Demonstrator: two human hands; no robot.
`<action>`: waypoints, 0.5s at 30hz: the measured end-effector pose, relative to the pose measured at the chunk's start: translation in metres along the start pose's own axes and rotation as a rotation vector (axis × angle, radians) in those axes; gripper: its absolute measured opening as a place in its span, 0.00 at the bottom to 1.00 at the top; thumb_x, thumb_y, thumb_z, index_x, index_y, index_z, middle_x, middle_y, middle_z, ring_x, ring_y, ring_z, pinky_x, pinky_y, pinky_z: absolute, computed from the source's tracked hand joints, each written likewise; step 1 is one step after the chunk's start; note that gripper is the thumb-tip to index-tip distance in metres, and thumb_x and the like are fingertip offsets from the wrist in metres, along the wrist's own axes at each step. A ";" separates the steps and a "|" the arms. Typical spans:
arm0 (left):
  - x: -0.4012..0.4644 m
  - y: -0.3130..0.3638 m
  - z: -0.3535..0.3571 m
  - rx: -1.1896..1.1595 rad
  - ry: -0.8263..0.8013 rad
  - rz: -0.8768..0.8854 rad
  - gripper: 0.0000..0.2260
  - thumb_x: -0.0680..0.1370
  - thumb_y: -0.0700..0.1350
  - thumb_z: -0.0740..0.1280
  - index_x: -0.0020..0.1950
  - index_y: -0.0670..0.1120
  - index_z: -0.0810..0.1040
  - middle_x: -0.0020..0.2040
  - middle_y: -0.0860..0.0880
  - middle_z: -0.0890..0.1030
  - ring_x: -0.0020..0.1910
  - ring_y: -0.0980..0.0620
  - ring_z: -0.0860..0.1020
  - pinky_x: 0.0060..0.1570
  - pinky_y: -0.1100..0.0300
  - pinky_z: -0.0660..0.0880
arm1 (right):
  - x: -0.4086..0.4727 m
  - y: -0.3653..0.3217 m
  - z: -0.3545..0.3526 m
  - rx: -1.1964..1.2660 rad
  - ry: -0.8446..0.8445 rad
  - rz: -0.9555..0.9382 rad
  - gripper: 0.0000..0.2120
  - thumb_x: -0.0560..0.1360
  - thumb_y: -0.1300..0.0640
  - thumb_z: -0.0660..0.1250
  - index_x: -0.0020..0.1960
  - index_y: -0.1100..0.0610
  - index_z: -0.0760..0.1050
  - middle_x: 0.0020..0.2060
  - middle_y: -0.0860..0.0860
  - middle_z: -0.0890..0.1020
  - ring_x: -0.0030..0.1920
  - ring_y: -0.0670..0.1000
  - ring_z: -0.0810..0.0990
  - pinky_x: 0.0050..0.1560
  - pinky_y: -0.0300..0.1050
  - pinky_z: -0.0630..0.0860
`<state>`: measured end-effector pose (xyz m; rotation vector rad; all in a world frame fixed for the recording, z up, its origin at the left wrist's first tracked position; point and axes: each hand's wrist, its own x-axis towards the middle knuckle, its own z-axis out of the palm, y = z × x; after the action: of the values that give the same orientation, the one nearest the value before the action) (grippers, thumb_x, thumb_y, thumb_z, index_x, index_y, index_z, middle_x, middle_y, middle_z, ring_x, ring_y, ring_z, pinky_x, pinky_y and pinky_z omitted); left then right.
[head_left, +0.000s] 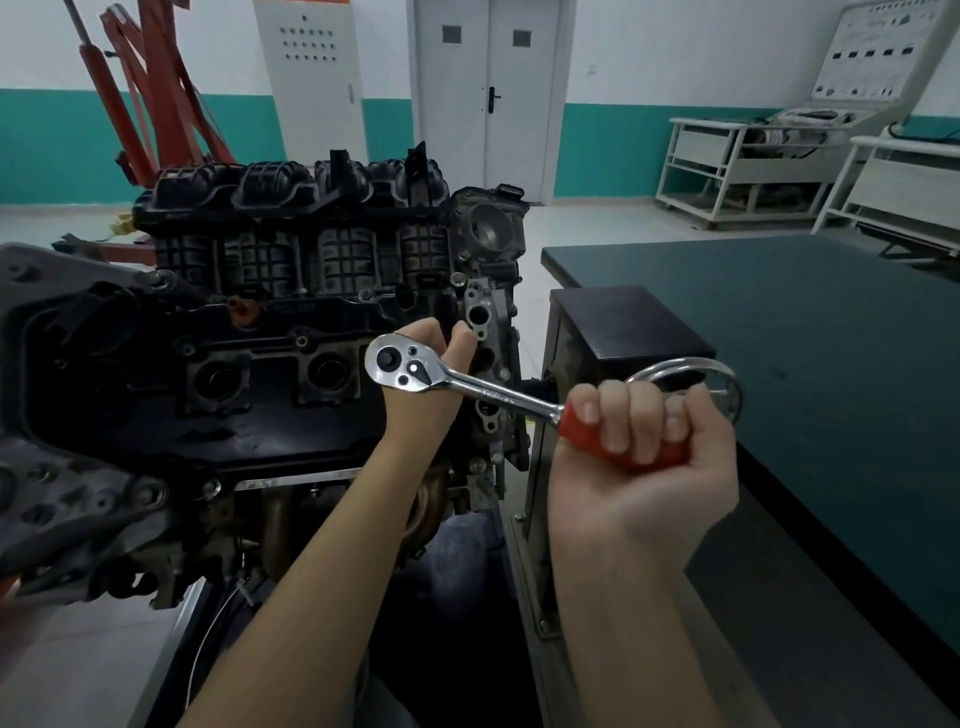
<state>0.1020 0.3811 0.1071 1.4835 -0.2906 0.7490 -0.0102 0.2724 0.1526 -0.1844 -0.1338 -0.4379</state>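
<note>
Right now your right grip (644, 436) is wrapped tight round the red handle of the ratchet (498, 397), which hangs in the air at the right end of the engine (270, 364), its chrome head pointing left. Your left grip (415, 338) sits curled directly beneath that head; it may be holding something there, but I cannot tell. Off to the right lies the green surface (779, 322).

Auto training workshop: mounted engine (291, 322), red hoist (150, 88), display trolleys (748, 166).
</note>
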 end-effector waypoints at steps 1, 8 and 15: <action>0.000 0.002 0.000 -0.007 0.000 0.003 0.22 0.75 0.35 0.66 0.26 0.44 0.60 0.21 0.58 0.60 0.21 0.60 0.57 0.24 0.68 0.57 | -0.001 0.000 -0.001 -0.004 -0.005 -0.002 0.19 0.75 0.60 0.54 0.25 0.53 0.61 0.19 0.47 0.60 0.21 0.47 0.59 0.25 0.40 0.65; 0.005 -0.008 -0.003 0.054 0.027 -0.070 0.21 0.74 0.43 0.66 0.25 0.48 0.60 0.18 0.58 0.64 0.21 0.60 0.61 0.26 0.69 0.58 | 0.059 -0.004 0.043 -0.203 -0.223 0.195 0.18 0.73 0.62 0.57 0.25 0.53 0.60 0.18 0.46 0.59 0.20 0.46 0.57 0.25 0.35 0.61; 0.004 -0.004 0.000 -0.002 -0.030 -0.027 0.17 0.68 0.50 0.65 0.27 0.48 0.59 0.21 0.58 0.62 0.22 0.60 0.59 0.27 0.67 0.56 | 0.072 0.001 0.057 -0.229 -0.176 0.246 0.18 0.77 0.62 0.57 0.28 0.54 0.60 0.18 0.46 0.60 0.19 0.45 0.56 0.23 0.35 0.59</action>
<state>0.1081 0.3825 0.1063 1.4953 -0.2935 0.7050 0.0495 0.2558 0.2201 -0.4595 -0.2314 -0.1897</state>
